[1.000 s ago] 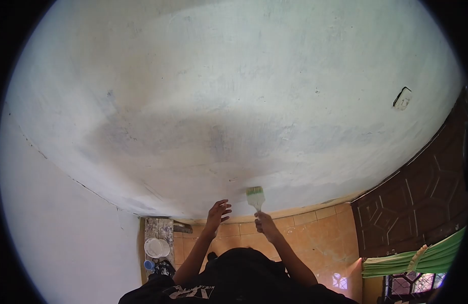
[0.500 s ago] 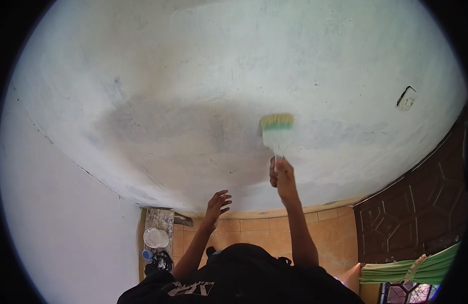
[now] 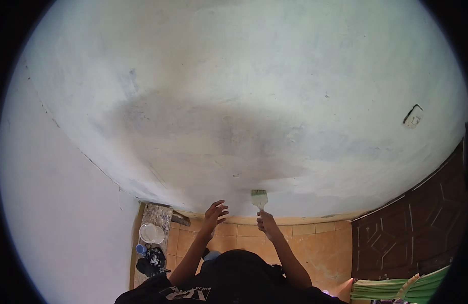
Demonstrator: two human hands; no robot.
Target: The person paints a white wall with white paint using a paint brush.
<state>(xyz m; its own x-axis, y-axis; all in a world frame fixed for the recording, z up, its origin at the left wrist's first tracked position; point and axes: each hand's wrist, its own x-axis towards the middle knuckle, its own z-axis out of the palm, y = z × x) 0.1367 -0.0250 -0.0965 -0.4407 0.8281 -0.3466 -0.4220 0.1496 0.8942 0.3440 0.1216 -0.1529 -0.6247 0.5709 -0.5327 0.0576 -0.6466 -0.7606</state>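
My right hand (image 3: 267, 224) is wrapped round the handle of a wide paintbrush (image 3: 259, 199). The brush points up and away from me, its greenish bristles over the lower part of the pale, patchy wall (image 3: 208, 147). To the left, my left hand (image 3: 213, 216) is raised with its fingers apart and nothing in it. A broad shadow falls across the wall in front of both hands.
A paint-stained bench (image 3: 164, 215) in the left corner carries a white tub (image 3: 149, 232), a blue cup (image 3: 141, 249) and a dark bundle (image 3: 156, 259). A switch plate (image 3: 413, 117) sits on the wall at right. Beyond are a dark panelled door (image 3: 396, 223) and a green curtain (image 3: 396, 290).
My right hand has brought the paintbrush down and to the left, from mid-wall to low on the wall near my left hand. My left hand stays raised, fingers apart.
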